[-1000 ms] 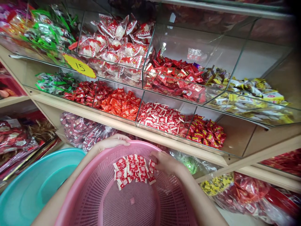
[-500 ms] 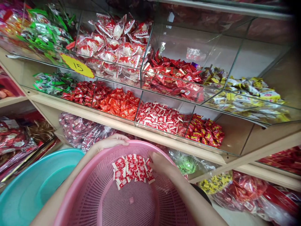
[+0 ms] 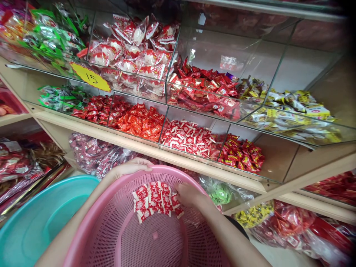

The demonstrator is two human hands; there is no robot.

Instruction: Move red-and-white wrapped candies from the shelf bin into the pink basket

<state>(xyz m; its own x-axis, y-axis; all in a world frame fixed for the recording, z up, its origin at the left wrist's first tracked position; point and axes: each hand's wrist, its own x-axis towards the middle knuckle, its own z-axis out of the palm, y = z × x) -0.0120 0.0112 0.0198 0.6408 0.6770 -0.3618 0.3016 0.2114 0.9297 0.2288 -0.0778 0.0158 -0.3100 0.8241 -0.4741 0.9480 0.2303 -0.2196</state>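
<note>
My left hand (image 3: 136, 166) is closed over the far rim of a pink perforated plastic basket (image 3: 94, 215), which is tilted toward me. Inside, several small red-and-white wrapped candies (image 3: 155, 198) lie grouped in rows against the far part of the basket. At the right end of that group is my right hand (image 3: 187, 194), its fingers curled together beside the last packets. What those fingers hold, if anything, is hidden. More red-and-white candies of the same look (image 3: 187, 137) fill a compartment of the lower shelf, just beyond the basket.
A turquoise basin (image 3: 25, 222) stands to the left. Clear-walled shelf bins ahead hold red candies (image 3: 141, 124), green packets (image 3: 52, 40) and yellow packets (image 3: 303, 105). A yellow tag (image 3: 90, 76) reads 15. Bagged candies (image 3: 292, 222) lie at lower right.
My right hand has shifted slightly to the right, showing more of the packets at that end. My left hand keeps its place on the rim.
</note>
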